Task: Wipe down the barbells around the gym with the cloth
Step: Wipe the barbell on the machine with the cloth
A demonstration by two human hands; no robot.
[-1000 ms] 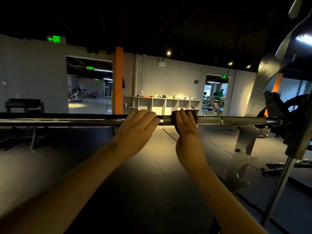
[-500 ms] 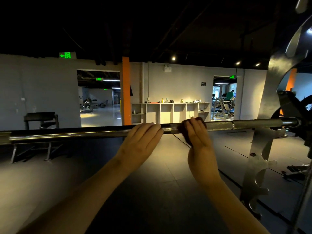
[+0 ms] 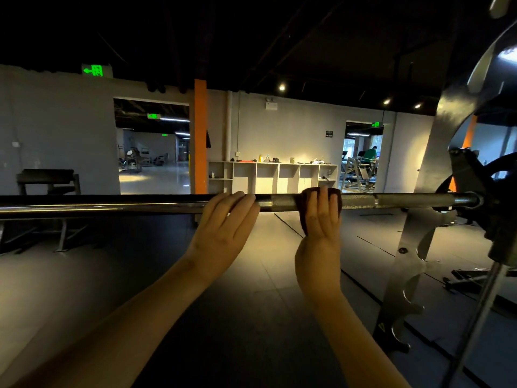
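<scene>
The barbell [image 3: 112, 204] spans left to right; the left hand [image 3: 223, 233] sits left of the cloth [image 3: 305, 204], the rack [image 3: 419, 247] at right.

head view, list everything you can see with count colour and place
barbell: 1, steel, level across the middle of the view
cloth: 1, dark brown, on the barbell, right of centre
rack: 1, grey metal, right
shelf unit: 1, white, back wall
pillar: 2, orange, beside the shelf unit and behind the rack
exit signs: at least 3, green, high on back wall and doorways
bench: 1, black, left wall
left hand: 1, fingers over the barbell, left of the cloth
right hand: 1, holds the cloth on the barbell
</scene>
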